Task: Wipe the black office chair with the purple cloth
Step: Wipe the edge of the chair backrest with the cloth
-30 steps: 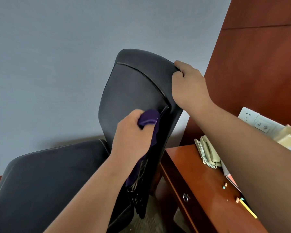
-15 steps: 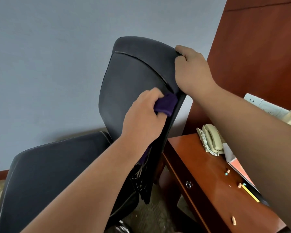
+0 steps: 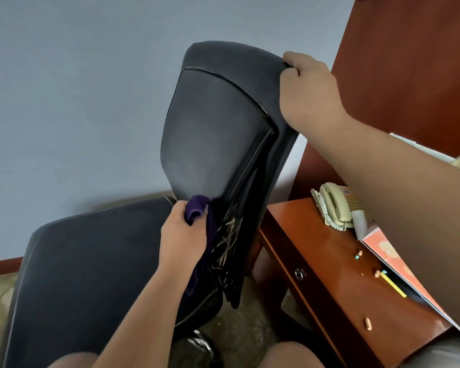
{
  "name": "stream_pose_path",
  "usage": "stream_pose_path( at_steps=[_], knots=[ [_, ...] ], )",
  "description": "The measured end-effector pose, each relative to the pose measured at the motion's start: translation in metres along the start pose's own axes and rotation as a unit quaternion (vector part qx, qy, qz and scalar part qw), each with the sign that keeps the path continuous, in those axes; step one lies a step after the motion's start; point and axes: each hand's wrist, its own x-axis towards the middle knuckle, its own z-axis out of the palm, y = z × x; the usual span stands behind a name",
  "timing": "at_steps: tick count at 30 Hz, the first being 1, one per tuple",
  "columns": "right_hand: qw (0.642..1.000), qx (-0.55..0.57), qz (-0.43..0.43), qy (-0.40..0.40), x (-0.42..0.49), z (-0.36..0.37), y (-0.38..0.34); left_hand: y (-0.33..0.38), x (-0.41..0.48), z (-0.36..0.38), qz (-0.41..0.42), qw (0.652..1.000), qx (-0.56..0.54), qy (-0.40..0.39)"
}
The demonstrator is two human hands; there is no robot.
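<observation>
The black office chair point(image 3: 213, 134) fills the middle of the view, its backrest upright and its seat cushion point(image 3: 91, 261) spreading to the lower left. My right hand point(image 3: 307, 91) grips the top right corner of the backrest. My left hand point(image 3: 182, 235) is closed on the purple cloth point(image 3: 197, 208) and presses it against the bottom of the backrest, just above the seat. Part of the cloth hangs down behind my left wrist. The backrest's lower edge is cracked and frayed.
A reddish wooden desk point(image 3: 316, 261) stands right of the chair, bearing a beige telephone point(image 3: 335, 205), an orange booklet point(image 3: 388, 256), a yellow pencil point(image 3: 393, 285) and small scattered bits. A wood panel point(image 3: 409, 62) rises behind it. The grey wall point(image 3: 64, 102) lies beyond; patterned carpet lies below.
My left hand has slid the cloth down the backrest, from near the upper right edge to its bottom by the seat. My right hand keeps its grip on the top corner.
</observation>
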Motion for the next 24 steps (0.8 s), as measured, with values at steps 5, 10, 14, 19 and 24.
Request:
stream_pose_path(
  at_steps=[5, 10, 14, 19, 24],
  knots=[
    [1.000, 0.008, 0.004, 0.008, -0.006, -0.003, -0.003, 0.017, -0.007, 0.001, 0.073, 0.997, -0.013, -0.037],
    [1.000, 0.006, 0.006, 0.011, -0.018, -0.005, -0.011, 0.034, -0.015, -0.001, 0.142, 0.989, -0.008, -0.040],
    [1.000, -0.006, 0.011, 0.023, -0.029, -0.006, -0.020, 0.046, -0.023, -0.007, 0.190, 0.981, -0.003, -0.039],
    [0.999, -0.005, 0.011, 0.037, -0.037, -0.007, -0.028, 0.033, -0.037, -0.006, 0.252, 0.966, 0.051, 0.033],
    [0.999, 0.001, 0.022, 0.032, -0.040, -0.009, -0.030, -0.006, -0.039, -0.006, 0.313, 0.936, 0.148, 0.071]
  ],
)
